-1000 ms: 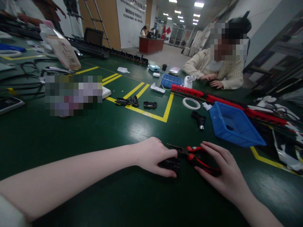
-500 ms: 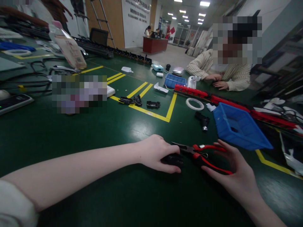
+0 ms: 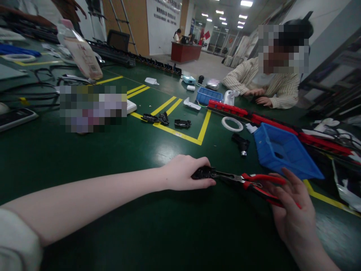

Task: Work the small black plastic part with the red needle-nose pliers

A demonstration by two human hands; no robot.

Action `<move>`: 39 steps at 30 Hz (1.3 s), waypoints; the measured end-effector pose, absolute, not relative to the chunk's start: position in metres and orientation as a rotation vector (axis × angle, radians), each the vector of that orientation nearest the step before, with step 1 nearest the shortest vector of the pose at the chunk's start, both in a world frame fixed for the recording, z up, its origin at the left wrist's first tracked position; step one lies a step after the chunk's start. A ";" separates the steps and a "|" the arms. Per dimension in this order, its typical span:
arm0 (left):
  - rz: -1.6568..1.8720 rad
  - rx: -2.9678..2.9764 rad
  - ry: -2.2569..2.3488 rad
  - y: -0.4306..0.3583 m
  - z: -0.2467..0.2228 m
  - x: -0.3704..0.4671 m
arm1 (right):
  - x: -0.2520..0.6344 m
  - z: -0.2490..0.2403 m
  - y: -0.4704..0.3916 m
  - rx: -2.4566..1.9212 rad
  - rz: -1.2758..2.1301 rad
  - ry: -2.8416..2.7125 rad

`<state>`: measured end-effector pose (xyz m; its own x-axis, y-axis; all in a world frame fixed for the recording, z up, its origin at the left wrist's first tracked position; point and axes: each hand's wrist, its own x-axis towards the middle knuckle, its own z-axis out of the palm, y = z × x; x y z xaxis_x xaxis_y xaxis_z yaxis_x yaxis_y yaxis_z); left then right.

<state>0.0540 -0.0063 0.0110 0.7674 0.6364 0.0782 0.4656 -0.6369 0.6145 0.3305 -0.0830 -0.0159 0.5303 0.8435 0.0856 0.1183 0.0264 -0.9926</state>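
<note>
My left hand is closed around a small black plastic part, thumb and fingers gripping its sides just above the green table. In my right hand are red-handled long-nose pliers, their handles between my thumb and fingers. The jaw tips meet the right end of the black part; whether they grip it I cannot tell. Farther off on the table lie similar black parts, a single one and a joined group.
A blue bin stands right of the pliers, with a black torch-like tool and a tape roll beside it. A red rail crosses behind. A co-worker sits across the table. A bottle stands back left.
The pliers have swung from open jaws above the black part to narrowed jaws at its right end. My right hand has moved right, and my left hand has turned the part slightly.
</note>
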 end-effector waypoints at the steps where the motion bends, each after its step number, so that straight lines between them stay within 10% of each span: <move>1: 0.388 2.366 0.817 -0.006 0.011 0.054 | 0.332 -0.016 -0.083 -1.461 0.722 -0.831; 39: 0.328 2.508 0.525 -0.002 0.007 0.053 | 0.314 -0.011 -0.141 -1.700 0.601 -0.893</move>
